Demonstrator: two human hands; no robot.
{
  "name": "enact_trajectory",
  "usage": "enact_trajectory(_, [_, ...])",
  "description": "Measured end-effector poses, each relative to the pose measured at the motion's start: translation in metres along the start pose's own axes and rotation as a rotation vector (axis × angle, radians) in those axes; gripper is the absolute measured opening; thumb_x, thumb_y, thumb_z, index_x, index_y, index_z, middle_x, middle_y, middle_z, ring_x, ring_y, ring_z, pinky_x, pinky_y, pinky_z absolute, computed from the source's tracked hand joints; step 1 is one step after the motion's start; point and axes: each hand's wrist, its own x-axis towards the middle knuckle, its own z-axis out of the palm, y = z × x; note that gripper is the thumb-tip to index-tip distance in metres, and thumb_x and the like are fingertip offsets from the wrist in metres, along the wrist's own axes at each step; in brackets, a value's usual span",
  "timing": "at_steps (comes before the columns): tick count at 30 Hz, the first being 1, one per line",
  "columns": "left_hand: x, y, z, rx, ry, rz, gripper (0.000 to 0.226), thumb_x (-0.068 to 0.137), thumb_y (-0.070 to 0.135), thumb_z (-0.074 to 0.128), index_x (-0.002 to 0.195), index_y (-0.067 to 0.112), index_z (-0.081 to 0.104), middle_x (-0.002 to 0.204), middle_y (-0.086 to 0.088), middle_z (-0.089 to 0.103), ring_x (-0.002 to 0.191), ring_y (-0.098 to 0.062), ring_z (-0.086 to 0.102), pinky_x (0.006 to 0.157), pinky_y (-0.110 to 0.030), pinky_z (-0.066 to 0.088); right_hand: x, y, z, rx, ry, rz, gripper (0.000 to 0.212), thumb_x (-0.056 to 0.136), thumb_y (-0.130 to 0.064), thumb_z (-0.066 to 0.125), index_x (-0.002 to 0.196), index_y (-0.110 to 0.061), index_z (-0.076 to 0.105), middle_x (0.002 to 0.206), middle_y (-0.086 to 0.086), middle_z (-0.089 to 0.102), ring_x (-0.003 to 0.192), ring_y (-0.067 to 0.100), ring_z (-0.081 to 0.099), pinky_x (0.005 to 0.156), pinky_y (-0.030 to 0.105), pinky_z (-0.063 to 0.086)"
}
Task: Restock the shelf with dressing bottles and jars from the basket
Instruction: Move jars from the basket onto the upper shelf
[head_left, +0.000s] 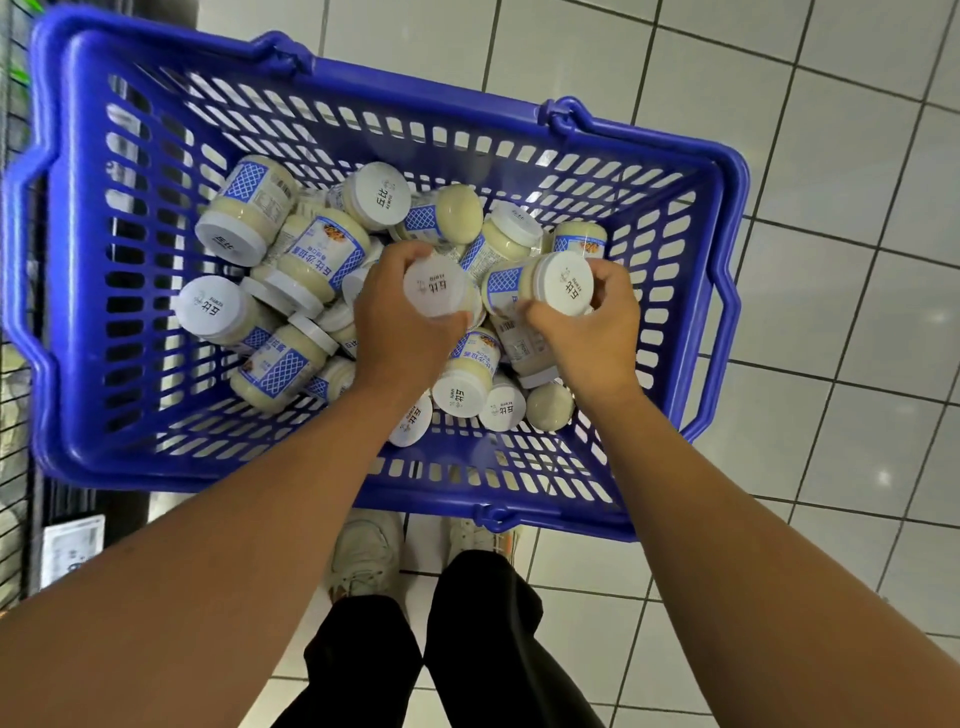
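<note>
Hovering in the basket (208, 470), left hand (400, 322) grips an upright jar (435, 286); right hand (592, 332) grips a tilted jar (540, 283), lid rightward.

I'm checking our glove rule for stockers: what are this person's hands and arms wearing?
The left hand and right hand are bare: no gloves, rings, watch or bracelet show. The left forearm and right forearm are bare too, with no sleeve in view.
</note>
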Motion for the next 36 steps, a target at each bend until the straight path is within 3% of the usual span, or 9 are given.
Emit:
enact_trajectory(3, [0.01,0.002,0.0,-0.148,-0.062,-0.022,0.06,0.069,0.009,0.087,0.115,0.026,0.054,0.114,0.01,0.06,0.104,-0.008,0.06,0.085,-0.016,0.052,0.007,0.0,-0.002,0.093,-0.064,0.062,0.053,0.068,-0.007,0.086,0.11,-0.026,0.059,0.106,-0.005,0.066,0.089,-0.005,0.063,0.076,0.016,0.054])
enact_trajectory(7, [0.014,0.003,0.004,-0.179,-0.22,0.012,0.062,0.073,0.003,0.083,0.122,0.022,0.049,0.122,0.001,0.058,0.108,-0.013,0.059,0.086,-0.018,0.05,0.014,0.0,-0.004,0.266,-0.147,0.157,0.047,0.075,0.001,0.078,0.114,-0.023,0.066,0.111,0.0,0.072,0.105,0.018,0.068,0.08,0.029,0.059])
enact_trajectory(11, [0.018,0.002,0.002,-0.308,-0.28,-0.048,0.064,0.078,0.004,0.081,0.126,0.025,0.045,0.111,0.003,0.068,0.094,0.0,0.065,0.076,-0.013,0.051,0.016,-0.003,-0.008,0.432,-0.17,0.309,0.037,0.085,-0.003,0.071,0.121,-0.005,0.063,0.099,0.004,0.072,0.08,0.013,0.071,0.066,0.027,0.056])
enact_trajectory(15, [0.02,0.0,0.001,-0.474,-0.348,-0.239,0.061,0.083,0.012,0.079,0.129,0.035,0.046,0.103,0.009,0.074,0.099,-0.006,0.07,0.078,-0.019,0.054,0.016,-0.007,-0.011,0.5,-0.245,0.355,0.026,0.091,-0.024,0.068,0.11,-0.006,0.07,0.094,0.009,0.075,0.084,0.02,0.07,0.077,0.039,0.06])
enact_trajectory(18, [0.016,0.003,0.005,-0.601,-0.349,-0.422,0.046,0.086,0.015,0.076,0.127,0.023,0.057,0.103,0.005,0.075,0.098,-0.011,0.072,0.076,-0.026,0.058,0.013,-0.015,-0.009,0.532,-0.305,0.371,0.024,0.095,-0.032,0.064,0.107,-0.013,0.071,0.1,0.009,0.077,0.087,0.02,0.073,0.069,0.035,0.06])
enact_trajectory(21, [0.009,0.008,0.006,-0.749,-0.357,-0.564,0.009,0.091,0.025,0.069,0.097,0.019,0.071,0.087,-0.001,0.077,0.078,-0.015,0.074,0.06,-0.031,0.058,0.006,-0.021,-0.005,0.474,-0.348,0.379,0.032,0.094,-0.039,0.064,0.112,-0.013,0.071,0.107,0.012,0.076,0.097,0.027,0.073,0.081,0.046,0.061])
enact_trajectory(24, [0.003,0.014,0.001,-0.854,-0.323,-0.693,0.023,0.093,0.039,0.063,0.101,0.019,0.068,0.089,-0.005,0.077,0.075,-0.018,0.075,0.057,-0.033,0.058,-0.005,-0.026,-0.003,0.418,-0.362,0.383,0.042,0.092,-0.04,0.066,0.12,-0.009,0.067,0.113,0.016,0.073,0.11,0.036,0.068,0.094,0.057,0.054])
enact_trajectory(33, [-0.021,0.046,-0.028,-0.771,-0.323,-0.581,0.039,0.099,0.052,0.049,0.122,0.024,0.063,0.11,-0.001,0.076,0.101,-0.019,0.073,0.077,-0.038,0.06,-0.05,-0.048,-0.013,0.503,-0.392,0.378,0.052,0.096,-0.042,0.059,0.138,-0.012,0.053,0.129,0.016,0.066,0.119,0.035,0.063,0.102,0.058,0.048])
enact_trajectory(36, [-0.033,0.065,-0.043,-0.726,-0.336,-0.528,0.038,0.099,0.053,0.046,0.121,0.027,0.063,0.109,0.0,0.076,0.099,-0.018,0.073,0.073,-0.037,0.06,-0.072,-0.061,-0.026,0.517,-0.409,0.36,0.058,0.081,-0.024,0.062,0.134,-0.004,0.053,0.122,0.022,0.065,0.11,0.039,0.062,0.09,0.055,0.047])
